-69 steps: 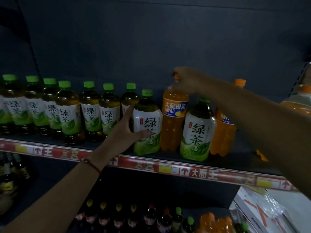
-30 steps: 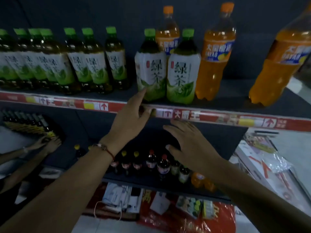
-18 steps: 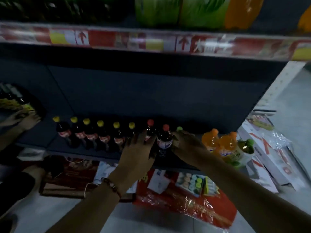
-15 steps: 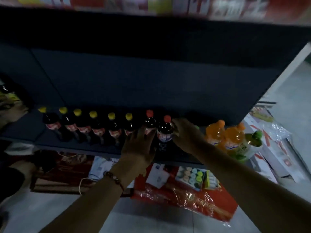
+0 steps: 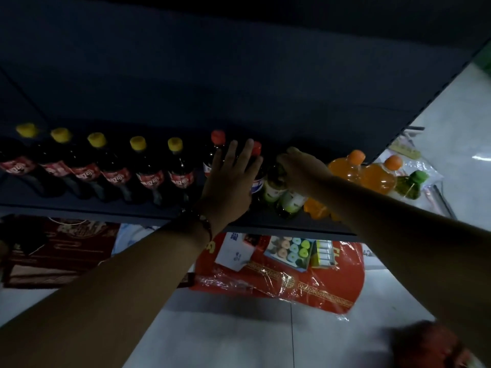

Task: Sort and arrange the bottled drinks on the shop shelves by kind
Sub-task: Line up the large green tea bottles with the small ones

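Two hands among the drinks on a dim lower shelf (image 5: 79, 205).
Left hand (image 5: 228, 181), fingers straight, rests against a cola bottle (image 5: 256, 179); right hand (image 5: 300, 168) grips a green tea bottle (image 5: 273, 187), frame centre.

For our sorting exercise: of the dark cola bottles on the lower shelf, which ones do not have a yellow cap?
The two red-capped cola bottles at the row's right end, by the left hand; the five to their left wear yellow caps.
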Demonstrator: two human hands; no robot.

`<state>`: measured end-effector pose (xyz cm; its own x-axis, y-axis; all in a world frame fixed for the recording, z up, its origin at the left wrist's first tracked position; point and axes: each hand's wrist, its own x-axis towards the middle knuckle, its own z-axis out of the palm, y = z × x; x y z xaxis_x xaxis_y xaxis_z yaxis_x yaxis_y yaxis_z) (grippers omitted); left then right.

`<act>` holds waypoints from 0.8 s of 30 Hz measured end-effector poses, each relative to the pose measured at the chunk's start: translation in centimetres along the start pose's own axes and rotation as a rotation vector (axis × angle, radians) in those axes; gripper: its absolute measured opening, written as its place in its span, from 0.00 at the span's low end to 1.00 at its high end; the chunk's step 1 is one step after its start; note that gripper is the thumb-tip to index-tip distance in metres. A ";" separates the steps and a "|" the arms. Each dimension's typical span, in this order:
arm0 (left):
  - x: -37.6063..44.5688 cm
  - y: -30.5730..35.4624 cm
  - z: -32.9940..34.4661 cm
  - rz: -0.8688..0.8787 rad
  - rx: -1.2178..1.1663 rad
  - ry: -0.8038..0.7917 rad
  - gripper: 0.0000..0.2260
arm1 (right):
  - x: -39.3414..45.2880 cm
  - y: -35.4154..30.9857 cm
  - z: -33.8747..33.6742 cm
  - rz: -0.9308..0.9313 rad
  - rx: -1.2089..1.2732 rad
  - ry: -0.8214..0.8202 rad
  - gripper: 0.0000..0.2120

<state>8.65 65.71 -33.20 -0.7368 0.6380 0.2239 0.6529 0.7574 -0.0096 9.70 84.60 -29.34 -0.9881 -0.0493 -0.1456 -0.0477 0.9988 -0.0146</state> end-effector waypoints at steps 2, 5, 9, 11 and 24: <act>-0.4 0.2 -0.6 0.008 -0.055 -0.031 0.36 | -2.2 0.0 -1.4 -0.020 0.060 0.032 0.17; -2.0 2.1 -3.3 -0.024 -0.348 -0.123 0.38 | -6.6 -0.4 -5.8 -0.053 0.161 0.060 0.17; -5.3 5.9 -12.1 -0.162 -1.053 -0.326 0.43 | -13.8 -2.9 -14.3 -0.076 0.288 0.093 0.16; -7.5 7.3 -17.6 -0.156 -1.272 -0.283 0.39 | -17.7 -5.0 -18.7 -0.038 0.406 0.126 0.15; -24.2 5.7 -40.9 -0.544 -1.979 -0.288 0.27 | -41.2 -22.6 -24.5 0.290 1.901 -0.293 0.20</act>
<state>37.42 48.93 1.23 -0.7490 0.5979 -0.2856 -0.4722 -0.1792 0.8631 47.89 64.27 1.27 -0.8751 -0.1110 -0.4711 0.4800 -0.3236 -0.8154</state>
